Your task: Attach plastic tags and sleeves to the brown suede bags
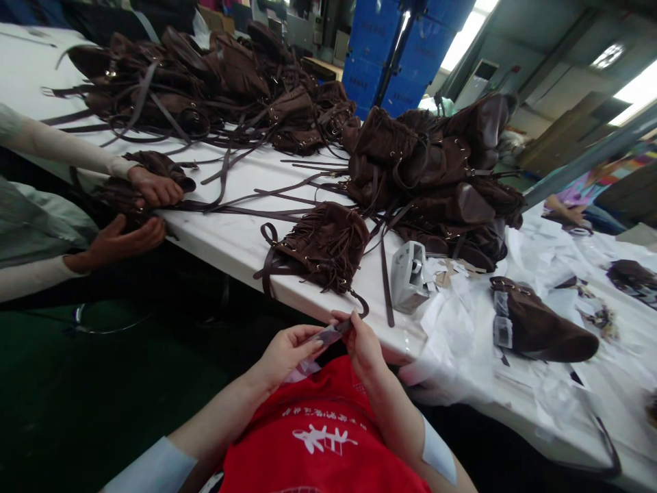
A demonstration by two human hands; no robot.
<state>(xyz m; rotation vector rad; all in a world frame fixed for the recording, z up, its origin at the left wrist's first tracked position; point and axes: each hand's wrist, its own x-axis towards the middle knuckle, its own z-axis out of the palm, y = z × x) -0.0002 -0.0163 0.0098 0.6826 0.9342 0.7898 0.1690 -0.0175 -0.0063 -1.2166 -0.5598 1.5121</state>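
Observation:
A dark brown fringed bag lies at the table's front edge, just beyond my hands. From it a narrow brown strap curls over the edge down to my fingers. My right hand pinches this strap near its end. My left hand is closed on the same strap end, where a piece of greyish, translucent wrap lies around or along it; I cannot tell which. Some pale film hangs below my left fingers, against the red apron.
Heaps of brown bags and more bags cover the white table. A grey tape dispenser stands right of the fringed bag, beside white wrapping scraps. At left, a co-worker's hands handle another bag. Blue boxes stand behind.

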